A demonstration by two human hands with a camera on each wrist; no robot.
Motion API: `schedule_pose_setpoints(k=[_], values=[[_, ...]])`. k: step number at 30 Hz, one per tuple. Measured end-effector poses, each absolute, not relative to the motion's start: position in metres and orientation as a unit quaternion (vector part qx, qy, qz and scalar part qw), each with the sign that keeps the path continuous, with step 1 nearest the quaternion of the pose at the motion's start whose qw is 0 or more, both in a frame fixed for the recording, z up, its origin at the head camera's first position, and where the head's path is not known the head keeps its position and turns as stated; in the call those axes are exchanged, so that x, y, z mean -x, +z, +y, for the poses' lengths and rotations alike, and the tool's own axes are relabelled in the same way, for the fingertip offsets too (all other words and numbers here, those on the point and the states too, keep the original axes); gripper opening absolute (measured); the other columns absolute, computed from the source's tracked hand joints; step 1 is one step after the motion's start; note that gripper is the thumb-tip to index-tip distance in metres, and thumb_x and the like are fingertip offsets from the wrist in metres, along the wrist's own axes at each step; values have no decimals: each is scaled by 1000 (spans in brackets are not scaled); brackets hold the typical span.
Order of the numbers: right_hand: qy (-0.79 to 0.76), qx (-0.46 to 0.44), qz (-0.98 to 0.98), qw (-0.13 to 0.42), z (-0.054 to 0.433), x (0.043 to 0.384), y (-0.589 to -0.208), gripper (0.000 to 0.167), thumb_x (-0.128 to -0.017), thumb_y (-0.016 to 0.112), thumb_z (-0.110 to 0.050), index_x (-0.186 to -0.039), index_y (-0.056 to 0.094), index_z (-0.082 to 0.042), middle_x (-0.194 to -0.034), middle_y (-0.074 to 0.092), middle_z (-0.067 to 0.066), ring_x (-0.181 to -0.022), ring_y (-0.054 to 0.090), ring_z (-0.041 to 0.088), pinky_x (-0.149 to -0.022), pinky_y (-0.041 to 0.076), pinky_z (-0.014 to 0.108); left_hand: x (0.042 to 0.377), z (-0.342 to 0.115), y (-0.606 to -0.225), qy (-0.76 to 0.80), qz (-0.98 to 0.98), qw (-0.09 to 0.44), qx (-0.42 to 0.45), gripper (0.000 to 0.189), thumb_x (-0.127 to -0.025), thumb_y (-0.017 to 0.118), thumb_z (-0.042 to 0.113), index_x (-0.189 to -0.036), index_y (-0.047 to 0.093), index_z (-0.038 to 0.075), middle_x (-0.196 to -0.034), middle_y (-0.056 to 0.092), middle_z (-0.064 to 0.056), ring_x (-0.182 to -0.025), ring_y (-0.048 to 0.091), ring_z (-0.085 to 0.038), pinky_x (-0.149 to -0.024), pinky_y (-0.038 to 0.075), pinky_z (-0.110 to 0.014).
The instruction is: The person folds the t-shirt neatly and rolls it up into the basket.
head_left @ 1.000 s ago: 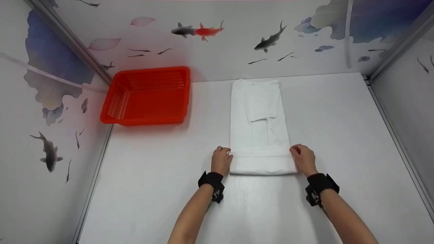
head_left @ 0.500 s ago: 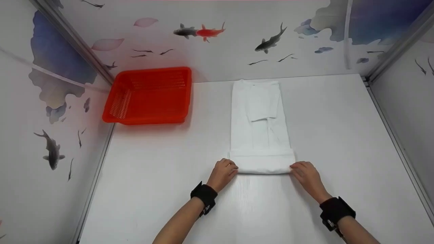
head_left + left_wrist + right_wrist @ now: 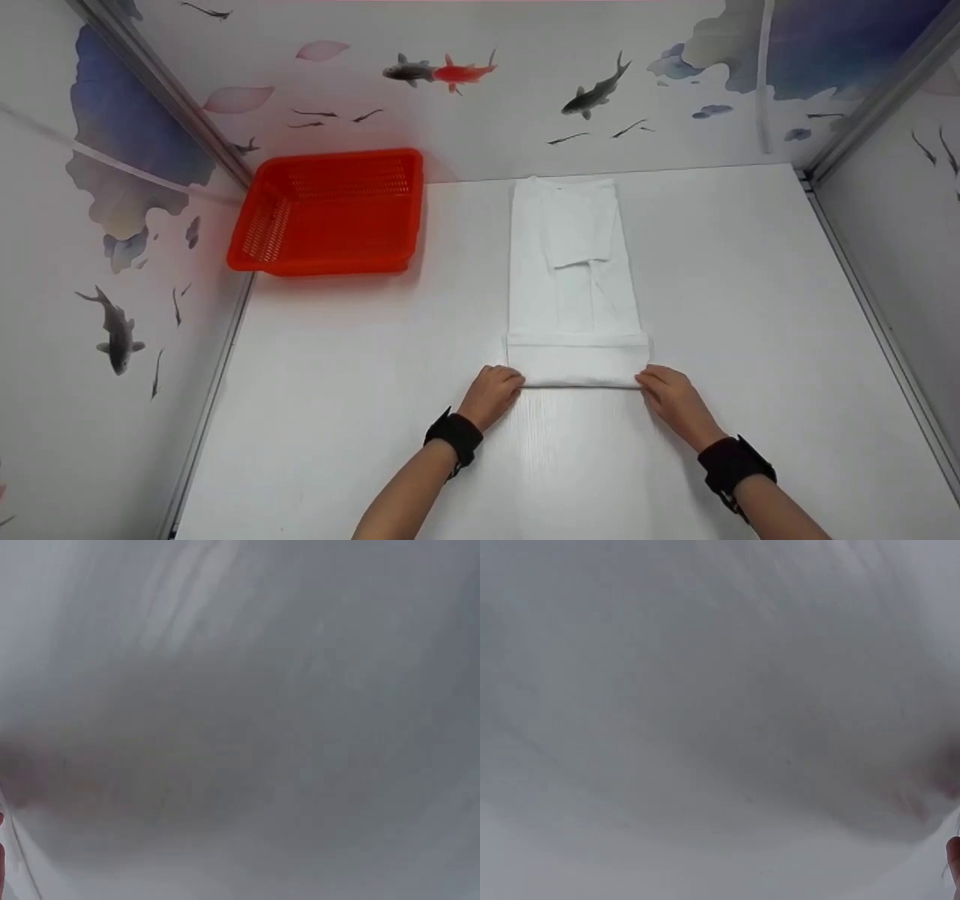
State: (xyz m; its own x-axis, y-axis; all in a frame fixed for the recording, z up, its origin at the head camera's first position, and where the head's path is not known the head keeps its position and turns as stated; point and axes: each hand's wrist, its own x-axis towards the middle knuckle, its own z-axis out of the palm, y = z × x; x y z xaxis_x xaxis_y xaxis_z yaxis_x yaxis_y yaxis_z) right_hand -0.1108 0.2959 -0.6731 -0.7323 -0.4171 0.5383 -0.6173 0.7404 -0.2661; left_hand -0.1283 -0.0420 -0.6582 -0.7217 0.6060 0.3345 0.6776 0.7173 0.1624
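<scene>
A white short-sleeved shirt [image 3: 574, 300] lies folded into a long strip on the white table, one sleeve [image 3: 581, 232] laid flat near its far end. Its near end is turned up into a straight band [image 3: 577, 364]. My left hand [image 3: 491, 394] pinches the left corner of the near fold. At the right corner, my right hand [image 3: 675, 401] pinches the same fold, thumb underneath hidden. The left wrist view holds mostly tabletop, with a bit of cloth [image 3: 26, 855] at the lower left. In the right wrist view a fingertip [image 3: 954, 855] shows at the right edge.
A red plastic basket [image 3: 337, 217] with perforated sides stands at the back left of the table [image 3: 360, 390], against the wall. Walls printed with fish enclose the back and both sides. Black bands [image 3: 455, 436] circle both wrists.
Both hands have come back from the sides of the folded band to its near corners, which they now pinch. The near fold looks flatter and straighter. The basket stays put.
</scene>
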Motion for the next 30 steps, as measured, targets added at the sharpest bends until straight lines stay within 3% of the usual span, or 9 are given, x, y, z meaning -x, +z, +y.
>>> schedule_pose_setpoints(k=[7,13,21,30], values=[[196,-297,-903,241,294,114,-675,38,-55,83,18,-89,71,8,-92,64,19,-82,64,33,-69,55,39,132,-40,-663,-121,-921,149,339,11,-82,76,6,-93,75,10,-91,67,0,-87,64,-12,-76,50,-21],[205,-279,-907,241,294,112,-673,34,-58,82,17,-88,70,5,-91,65,17,-82,64,32,-70,55,40,131,-38,-661,-101,-922,158,338,7,-83,76,7,-87,74,11,-84,66,2,-80,63,-11,-73,49,-20],[219,-287,-902,235,299,92,-665,33,-59,82,15,-86,69,0,-87,66,11,-78,64,27,-66,53,38,114,-45,-653,-129,-900,142,392,8,-81,77,7,-87,74,11,-83,68,2,-77,64,-10,-70,48,-20],[270,-264,-897,232,300,70,-641,40,-55,78,18,-85,67,-5,-84,64,2,-74,61,16,-67,47,25,101,-57,-636,-201,-855,160,451,16,-73,81,4,-86,72,9,-82,66,1,-77,63,-11,-71,48,-19]])
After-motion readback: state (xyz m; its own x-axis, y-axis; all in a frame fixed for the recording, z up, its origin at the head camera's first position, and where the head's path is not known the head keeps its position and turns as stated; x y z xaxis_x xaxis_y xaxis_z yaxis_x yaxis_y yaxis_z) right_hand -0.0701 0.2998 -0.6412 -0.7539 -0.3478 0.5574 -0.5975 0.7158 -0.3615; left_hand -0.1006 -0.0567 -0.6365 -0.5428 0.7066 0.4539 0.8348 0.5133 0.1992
